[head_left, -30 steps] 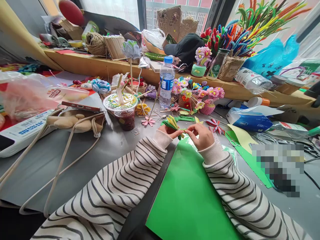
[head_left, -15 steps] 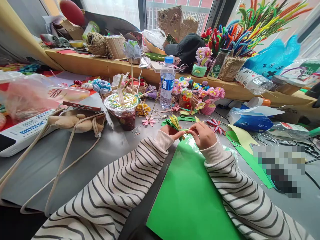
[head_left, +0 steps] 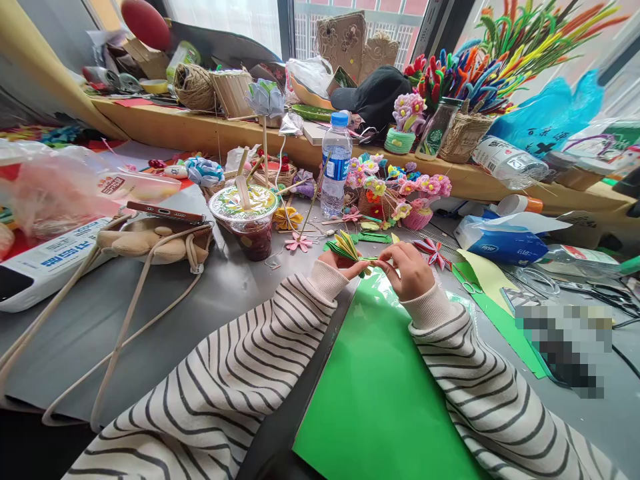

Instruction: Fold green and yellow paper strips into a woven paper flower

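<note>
My left hand [head_left: 341,265] pinches a pleated yellow-and-green paper fan [head_left: 344,245] at its folded base. A thin green strip or wire runs from that base to my right hand [head_left: 411,269], whose fingertips grip it. Both hands hover just above the far edge of a bright green paper sheet [head_left: 380,393] on the grey table. Striped sleeves cover both forearms.
A lidded cup of dark drink [head_left: 245,220] and a water bottle [head_left: 335,163] stand beyond the hands. Small paper flowers in baskets [head_left: 395,190], a pink paper flower [head_left: 298,243], a tissue pack [head_left: 500,241], scissors [head_left: 600,293] and a cream bag with a phone [head_left: 155,233] crowd the table.
The view has shifted very slightly. Both hands stay in place on the fan, with only small finger movement.
</note>
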A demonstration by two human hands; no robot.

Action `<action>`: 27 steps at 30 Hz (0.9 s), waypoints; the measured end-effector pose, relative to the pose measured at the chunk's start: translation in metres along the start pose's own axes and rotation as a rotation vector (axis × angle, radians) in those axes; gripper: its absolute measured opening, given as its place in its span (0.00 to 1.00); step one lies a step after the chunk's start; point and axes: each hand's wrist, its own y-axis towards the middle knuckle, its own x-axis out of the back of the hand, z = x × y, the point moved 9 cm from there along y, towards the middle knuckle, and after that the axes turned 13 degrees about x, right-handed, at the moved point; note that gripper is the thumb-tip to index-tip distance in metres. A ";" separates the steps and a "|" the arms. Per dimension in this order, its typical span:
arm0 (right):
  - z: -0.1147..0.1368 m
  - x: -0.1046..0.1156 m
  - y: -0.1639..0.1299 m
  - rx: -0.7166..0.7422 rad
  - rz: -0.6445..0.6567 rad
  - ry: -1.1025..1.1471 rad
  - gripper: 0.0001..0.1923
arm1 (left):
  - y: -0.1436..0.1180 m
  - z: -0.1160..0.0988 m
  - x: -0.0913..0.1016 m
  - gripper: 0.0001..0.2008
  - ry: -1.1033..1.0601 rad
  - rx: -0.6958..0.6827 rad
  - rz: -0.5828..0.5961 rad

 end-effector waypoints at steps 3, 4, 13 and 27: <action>-0.016 0.002 -0.004 -0.164 -0.071 0.223 0.10 | -0.006 -0.016 0.000 0.13 -0.102 -0.107 0.041; -0.022 -0.002 -0.006 -0.230 -0.073 0.331 0.13 | -0.009 -0.022 0.000 0.12 -0.110 -0.154 0.041; -0.016 -0.005 -0.003 -0.293 -0.081 0.746 0.09 | -0.009 -0.029 -0.005 0.10 -0.260 -0.262 0.174; 0.010 0.007 0.002 -0.015 -0.090 0.328 0.08 | 0.000 0.008 -0.008 0.15 -0.456 0.267 0.135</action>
